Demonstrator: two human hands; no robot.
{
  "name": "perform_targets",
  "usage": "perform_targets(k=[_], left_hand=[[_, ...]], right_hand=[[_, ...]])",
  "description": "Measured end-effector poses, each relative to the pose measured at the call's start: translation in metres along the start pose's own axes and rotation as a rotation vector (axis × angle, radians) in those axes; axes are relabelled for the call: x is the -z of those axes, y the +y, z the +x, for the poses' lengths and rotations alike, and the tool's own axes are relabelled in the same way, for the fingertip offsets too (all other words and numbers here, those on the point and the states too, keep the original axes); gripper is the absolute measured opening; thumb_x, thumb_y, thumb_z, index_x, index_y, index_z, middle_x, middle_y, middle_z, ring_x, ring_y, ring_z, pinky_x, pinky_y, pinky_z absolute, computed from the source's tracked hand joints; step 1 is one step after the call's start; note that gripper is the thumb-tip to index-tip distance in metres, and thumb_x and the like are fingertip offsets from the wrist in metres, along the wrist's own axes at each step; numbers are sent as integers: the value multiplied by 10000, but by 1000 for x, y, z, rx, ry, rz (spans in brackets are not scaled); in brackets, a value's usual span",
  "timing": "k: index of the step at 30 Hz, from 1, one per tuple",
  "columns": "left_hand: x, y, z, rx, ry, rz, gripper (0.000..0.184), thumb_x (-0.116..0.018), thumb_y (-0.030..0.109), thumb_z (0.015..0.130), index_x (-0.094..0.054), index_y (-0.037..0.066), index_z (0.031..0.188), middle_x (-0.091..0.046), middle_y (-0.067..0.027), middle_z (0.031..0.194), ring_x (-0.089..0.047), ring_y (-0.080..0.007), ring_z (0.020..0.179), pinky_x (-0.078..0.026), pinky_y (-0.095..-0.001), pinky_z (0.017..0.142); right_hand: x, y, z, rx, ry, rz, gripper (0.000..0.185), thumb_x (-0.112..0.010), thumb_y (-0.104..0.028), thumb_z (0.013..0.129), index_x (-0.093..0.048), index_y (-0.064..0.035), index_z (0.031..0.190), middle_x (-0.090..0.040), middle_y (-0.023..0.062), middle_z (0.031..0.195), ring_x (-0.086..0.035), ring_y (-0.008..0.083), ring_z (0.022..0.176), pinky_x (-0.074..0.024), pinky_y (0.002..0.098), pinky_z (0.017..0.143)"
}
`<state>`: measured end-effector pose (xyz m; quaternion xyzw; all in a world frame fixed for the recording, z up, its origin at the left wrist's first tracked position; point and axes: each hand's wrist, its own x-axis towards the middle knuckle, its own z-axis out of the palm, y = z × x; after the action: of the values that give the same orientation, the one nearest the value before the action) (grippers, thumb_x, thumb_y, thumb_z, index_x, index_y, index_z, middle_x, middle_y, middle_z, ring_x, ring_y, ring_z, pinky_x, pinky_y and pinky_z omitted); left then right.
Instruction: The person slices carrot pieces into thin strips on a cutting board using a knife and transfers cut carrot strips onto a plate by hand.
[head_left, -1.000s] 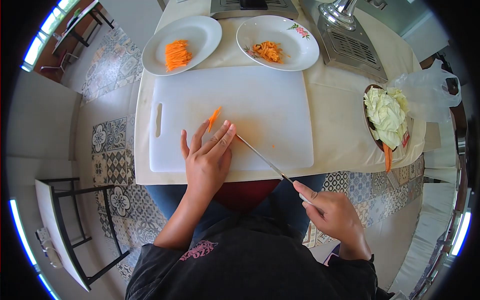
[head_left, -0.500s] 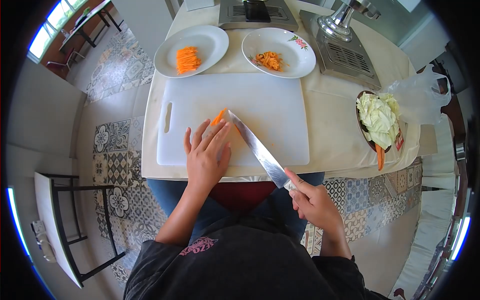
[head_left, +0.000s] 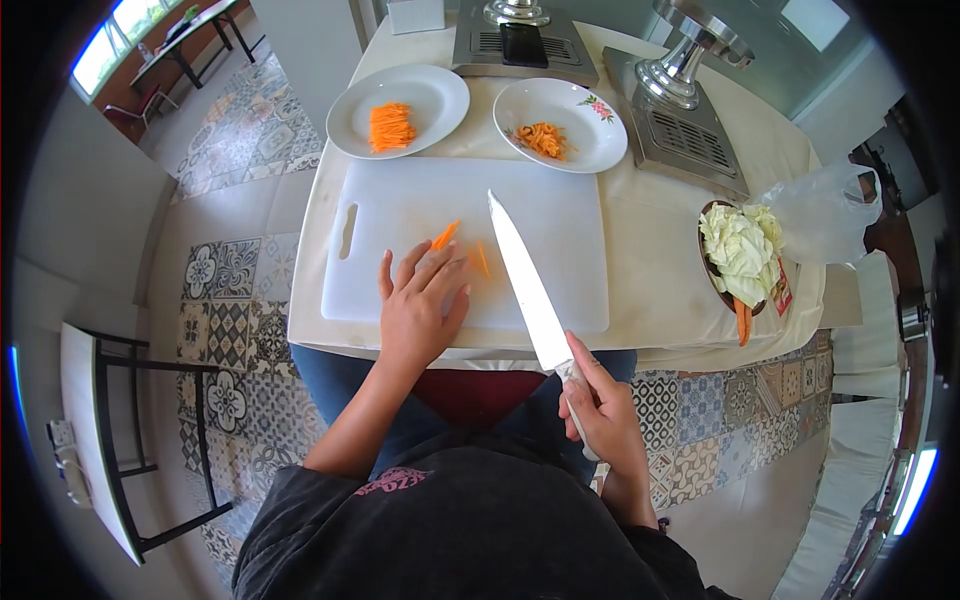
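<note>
My left hand [head_left: 420, 305] rests on the white cutting board [head_left: 380, 200], fingers stretched out and spread, with the fingertips touching or just behind a small orange carrot piece [head_left: 446, 235]. Whether more carrot lies under those fingers is hidden. A thin carrot strip [head_left: 483, 260] lies apart, right of the fingertips. My right hand [head_left: 607, 415] is wrapped round the pale handle of a large kitchen knife [head_left: 528, 275], index finger along the top of the handle. The blade points away from me over the board, to the right of the strip, touching no carrot.
Behind the board stand a white plate [head_left: 440, 100] with carrot sticks [head_left: 391, 128] and a flowered plate [head_left: 600, 140] with carrot scraps [head_left: 543, 140]. To the right are a bowl of cabbage [head_left: 740, 240], carrots [head_left: 743, 322] and a plastic bag [head_left: 825, 215]. Metal stands [head_left: 690, 135] occupy the back.
The knife has moved right, away from my left fingers and the carrot, and its blade points more straight ahead. A cut strip now shows apart. My left hand stays by the carrot piece.
</note>
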<state>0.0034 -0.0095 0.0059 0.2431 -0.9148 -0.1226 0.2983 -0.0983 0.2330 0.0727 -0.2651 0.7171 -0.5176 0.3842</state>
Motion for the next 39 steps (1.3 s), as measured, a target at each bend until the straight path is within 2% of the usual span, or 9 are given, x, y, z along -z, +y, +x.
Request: perform_targets(k=[2,5,9,11,12,18,24,29,39], left_hand=[[0,0,1,20,11,-21,301,-723,168,844,-705,176,1144,-631,-8,1348,-511,-269,1333,-217,-573,1184],[-1,0,0,52,12,-33,350,-731,189,841,-686,167,1187,-603,-27,1379,-510,-273,1333,-214,-569,1182],[5,-1,5,195,103,0,476,-755,197,814,-631,156,1271,-599,-66,1352,-500,-303,1325,-244,-580,1159],[6,-9,9,276,95,27,518,-761,206,806,-608,144,1297,-599,-76,1328,-509,-304,1297,-256,-569,1153],[5,-13,11,280,87,16,434,-727,232,854,-645,102,1260,-610,-49,1264,-501,-277,1275,-222,-570,1153],[4,-15,16,234,39,-46,356,-725,233,863,-696,110,1195,-618,-35,1171,-524,-263,1180,-237,-554,1134],[4,-12,18,223,26,-59,320,-726,234,864,-715,114,1161,-621,-23,1162,-522,-264,1177,-220,-572,1135],[3,-14,18,228,39,-66,339,-742,252,850,-718,112,1158,-619,-26,1159,-522,-265,1178,-219,-584,1129],[-2,2,19,239,-12,-41,441,-804,312,787,-712,120,1173,-606,-48,1134,-519,-267,1176,-227,-590,1128]], right_hand=[[5,0,0,39,39,-42,562,-565,-75,987,-436,-113,1533,-560,22,649,-514,72,525,-474,239,547],[25,0,-6,113,90,-281,564,-592,-70,965,-464,-102,1514,-587,28,644,-523,73,523,-473,236,551],[58,-18,-16,-127,-14,-272,538,-595,-61,954,-499,-88,1483,-643,35,669,-582,85,529,-485,246,533],[68,-19,-18,-145,-80,-246,513,-560,-68,976,-497,-89,1484,-641,33,674,-588,90,524,-493,252,525],[70,-27,-20,-172,-114,-245,506,-552,-72,982,-496,-88,1485,-640,34,676,-586,90,523,-494,252,525],[74,-29,-21,-216,-229,-224,485,-530,-90,1006,-483,-67,1488,-628,43,687,-581,91,527,-489,248,523],[57,-26,-10,-212,-261,-189,473,-526,-114,1021,-477,-51,1487,-627,39,703,-581,88,530,-479,242,517],[45,-25,4,-153,-255,-184,476,-528,-123,1022,-471,-46,1488,-620,36,695,-579,89,525,-478,240,509],[68,-24,-14,-297,-248,-57,473,-510,-111,1032,-456,-57,1499,-630,58,720,-580,94,523,-486,242,512]])
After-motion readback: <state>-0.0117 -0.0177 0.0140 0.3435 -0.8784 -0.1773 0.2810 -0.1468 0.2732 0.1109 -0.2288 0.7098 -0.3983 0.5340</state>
